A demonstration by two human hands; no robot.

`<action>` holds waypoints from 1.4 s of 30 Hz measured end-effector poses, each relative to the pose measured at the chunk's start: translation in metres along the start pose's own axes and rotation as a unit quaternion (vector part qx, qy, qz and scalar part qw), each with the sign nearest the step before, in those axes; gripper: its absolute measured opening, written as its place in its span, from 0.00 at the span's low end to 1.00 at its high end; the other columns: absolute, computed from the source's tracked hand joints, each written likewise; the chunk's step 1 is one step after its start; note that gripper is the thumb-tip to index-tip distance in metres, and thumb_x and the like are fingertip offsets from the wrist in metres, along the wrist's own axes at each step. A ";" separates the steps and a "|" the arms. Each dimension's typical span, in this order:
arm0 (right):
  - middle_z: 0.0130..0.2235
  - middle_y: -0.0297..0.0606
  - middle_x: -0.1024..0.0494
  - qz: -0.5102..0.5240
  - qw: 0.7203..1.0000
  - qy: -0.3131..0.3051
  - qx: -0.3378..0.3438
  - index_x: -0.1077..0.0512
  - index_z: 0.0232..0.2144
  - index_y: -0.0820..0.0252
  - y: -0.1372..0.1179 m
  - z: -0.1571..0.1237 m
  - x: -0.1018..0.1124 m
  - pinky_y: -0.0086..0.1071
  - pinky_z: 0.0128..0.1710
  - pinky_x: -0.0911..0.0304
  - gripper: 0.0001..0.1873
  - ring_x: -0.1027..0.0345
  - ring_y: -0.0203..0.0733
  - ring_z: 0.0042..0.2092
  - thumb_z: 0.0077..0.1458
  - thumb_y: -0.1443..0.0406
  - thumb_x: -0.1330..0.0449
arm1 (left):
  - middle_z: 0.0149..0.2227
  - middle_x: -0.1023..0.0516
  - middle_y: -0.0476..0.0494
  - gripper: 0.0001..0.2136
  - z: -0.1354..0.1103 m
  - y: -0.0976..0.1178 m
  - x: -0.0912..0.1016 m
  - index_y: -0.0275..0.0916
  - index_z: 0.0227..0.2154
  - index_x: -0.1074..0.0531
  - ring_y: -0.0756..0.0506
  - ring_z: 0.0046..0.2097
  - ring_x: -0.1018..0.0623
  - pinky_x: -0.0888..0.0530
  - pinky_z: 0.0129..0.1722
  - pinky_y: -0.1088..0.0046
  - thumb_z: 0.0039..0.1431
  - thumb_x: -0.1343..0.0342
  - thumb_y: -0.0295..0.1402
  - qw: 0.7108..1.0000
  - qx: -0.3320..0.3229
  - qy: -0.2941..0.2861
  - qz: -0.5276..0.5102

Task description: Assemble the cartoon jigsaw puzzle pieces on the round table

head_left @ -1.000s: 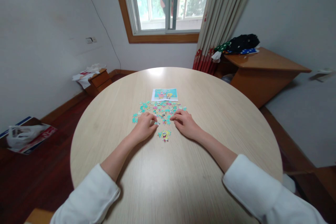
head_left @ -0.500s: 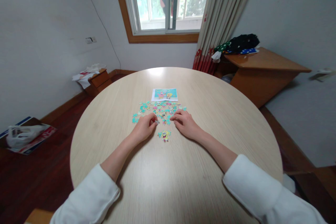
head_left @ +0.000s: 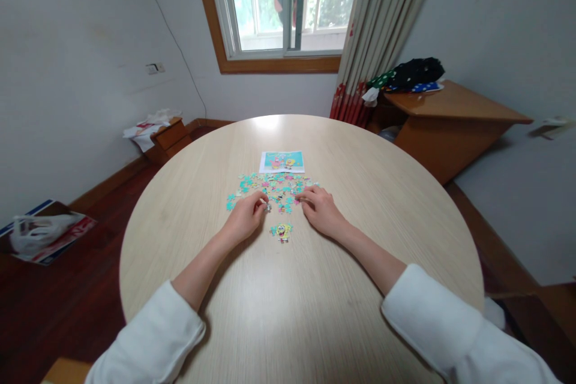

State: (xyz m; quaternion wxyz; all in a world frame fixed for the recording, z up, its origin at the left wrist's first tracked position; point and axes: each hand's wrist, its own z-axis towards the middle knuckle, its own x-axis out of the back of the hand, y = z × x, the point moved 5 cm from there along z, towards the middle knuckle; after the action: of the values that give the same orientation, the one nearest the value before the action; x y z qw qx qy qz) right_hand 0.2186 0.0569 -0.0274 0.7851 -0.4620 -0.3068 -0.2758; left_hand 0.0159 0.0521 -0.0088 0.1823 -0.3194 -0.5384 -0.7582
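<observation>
Both my hands rest on a round light-wood table [head_left: 297, 300] at the near edge of a scatter of small teal and pink puzzle pieces [head_left: 275, 185]. My left hand [head_left: 245, 216] is curled, its fingertips pinching a small puzzle piece [head_left: 267, 207]. To its right, my right hand [head_left: 320, 210] has bent fingers pressed down on loose pieces at the scatter's right side. Between the two hands lies a small joined yellow cluster [head_left: 282, 231]. Beyond the scatter lies the reference picture [head_left: 282, 162].
A wooden desk [head_left: 450, 117] with dark clothes [head_left: 411, 75] stands at the back right beside a patterned curtain [head_left: 378, 30]. At back left is a low wooden cabinet [head_left: 168, 135] with papers. A plastic bag [head_left: 38, 234] lies on the dark floor, left.
My right hand has shifted slightly up and right along the scatter. My left hand's fingers have drawn in a little around the small piece.
</observation>
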 end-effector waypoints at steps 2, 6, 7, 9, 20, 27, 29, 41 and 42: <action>0.43 0.46 0.25 -0.028 0.999 0.015 -0.033 0.24 0.41 0.58 0.005 0.001 0.005 0.45 0.46 0.41 0.16 0.34 0.49 0.48 0.54 0.73 0.48 | 0.29 0.22 0.46 0.07 0.000 -0.001 0.000 0.39 0.34 0.29 0.48 0.30 0.26 0.32 0.34 0.72 0.58 0.52 0.28 1.000 0.002 0.001 0.002; 0.45 0.48 0.26 -0.061 0.996 0.025 -0.060 0.24 0.44 0.58 0.011 0.002 0.010 0.46 0.47 0.42 0.20 0.36 0.51 0.49 0.53 0.73 0.49 | 0.28 0.22 0.46 0.08 0.000 -0.004 -0.001 0.39 0.35 0.29 0.47 0.30 0.25 0.32 0.34 0.71 0.58 0.52 0.28 1.000 0.017 0.003 0.023; 0.45 0.48 0.27 -0.069 0.996 0.027 -0.058 0.24 0.45 0.58 0.012 0.002 0.010 0.46 0.47 0.42 0.20 0.36 0.52 0.49 0.53 0.73 0.49 | 0.28 0.22 0.46 0.07 0.000 -0.005 -0.001 0.39 0.35 0.29 0.47 0.30 0.25 0.33 0.34 0.71 0.58 0.52 0.28 0.999 0.023 0.006 0.033; 0.46 0.49 0.27 -0.087 0.994 0.033 -0.052 0.24 0.46 0.56 0.014 0.001 0.009 0.47 0.47 0.43 0.21 0.37 0.52 0.49 0.53 0.73 0.48 | 0.27 0.23 0.47 0.07 0.000 -0.007 0.000 0.40 0.35 0.28 0.47 0.29 0.26 0.33 0.33 0.72 0.57 0.51 0.28 0.998 0.033 0.013 0.054; 0.45 0.49 0.26 -0.135 0.986 0.061 -0.082 0.25 0.45 0.56 0.032 0.005 0.014 0.47 0.46 0.42 0.16 0.37 0.53 0.47 0.55 0.67 0.46 | 0.26 0.24 0.48 0.06 0.000 -0.009 0.001 0.41 0.34 0.28 0.46 0.28 0.27 0.35 0.32 0.72 0.57 0.49 0.27 0.995 0.051 0.018 0.082; 0.48 0.51 0.27 -0.136 0.980 0.032 -0.145 0.25 0.48 0.57 0.031 0.007 0.019 0.49 0.48 0.43 0.18 0.37 0.55 0.50 0.59 0.68 0.48 | 0.27 0.24 0.47 0.08 0.001 -0.009 -0.001 0.40 0.37 0.27 0.46 0.29 0.26 0.34 0.33 0.72 0.58 0.50 0.28 0.995 0.044 0.015 0.090; 0.48 0.50 0.27 -0.139 0.978 0.030 -0.153 0.24 0.47 0.55 0.030 0.008 0.020 0.48 0.48 0.44 0.18 0.37 0.54 0.50 0.59 0.68 0.48 | 0.27 0.23 0.47 0.08 0.001 -0.008 -0.001 0.40 0.38 0.26 0.46 0.29 0.26 0.34 0.33 0.72 0.58 0.50 0.28 0.994 0.046 0.011 0.096; 0.51 0.48 0.28 -0.161 0.971 0.017 -0.175 0.26 0.51 0.58 0.030 0.009 0.022 0.43 0.50 0.46 0.21 0.38 0.51 0.52 0.60 0.68 0.51 | 0.30 0.21 0.44 0.11 0.002 -0.003 -0.002 0.38 0.43 0.27 0.45 0.31 0.26 0.33 0.36 0.70 0.60 0.50 0.30 0.987 0.072 -0.030 0.137; 0.51 0.48 0.28 -0.161 0.971 0.017 -0.176 0.26 0.51 0.58 0.031 0.009 0.022 0.43 0.50 0.46 0.21 0.38 0.51 0.52 0.60 0.68 0.51 | 0.30 0.21 0.44 0.11 0.002 -0.003 -0.002 0.38 0.43 0.27 0.45 0.31 0.26 0.34 0.36 0.70 0.60 0.50 0.30 0.987 0.073 -0.031 0.138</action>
State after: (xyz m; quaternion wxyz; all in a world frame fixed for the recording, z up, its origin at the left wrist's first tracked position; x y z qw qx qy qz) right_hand 0.2536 0.0746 -0.0250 0.6416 -0.5325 -0.3110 -0.4562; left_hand 0.0161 0.0549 -0.0120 0.2908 -0.3996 -0.5483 -0.6746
